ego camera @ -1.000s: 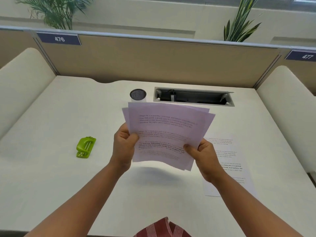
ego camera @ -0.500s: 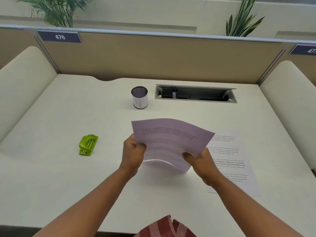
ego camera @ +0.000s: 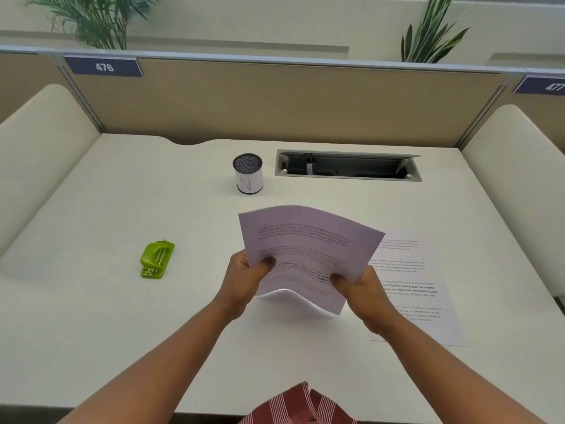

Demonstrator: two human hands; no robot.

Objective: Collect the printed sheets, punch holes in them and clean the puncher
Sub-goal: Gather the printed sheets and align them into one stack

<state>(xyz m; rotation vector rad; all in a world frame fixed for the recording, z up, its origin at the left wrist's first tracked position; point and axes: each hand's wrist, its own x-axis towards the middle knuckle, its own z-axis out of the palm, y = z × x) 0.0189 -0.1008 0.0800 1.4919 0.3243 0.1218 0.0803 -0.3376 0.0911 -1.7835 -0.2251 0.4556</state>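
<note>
Above the desk (ego camera: 107, 301) I see left hand (ego camera: 244, 280) and right hand (ego camera: 367, 296) each pinching the printed sheets (ego camera: 308, 255); green puncher (ego camera: 156, 260) lies well left, untouched.

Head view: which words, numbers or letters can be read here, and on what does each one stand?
"476": blue plate on the partition.
"477": blue plate at the right edge, cut off.
"N": white label on the mesh cup.
Held sheets: print blurred, unreadable.
Sheet on the desk: print too small.
</note>
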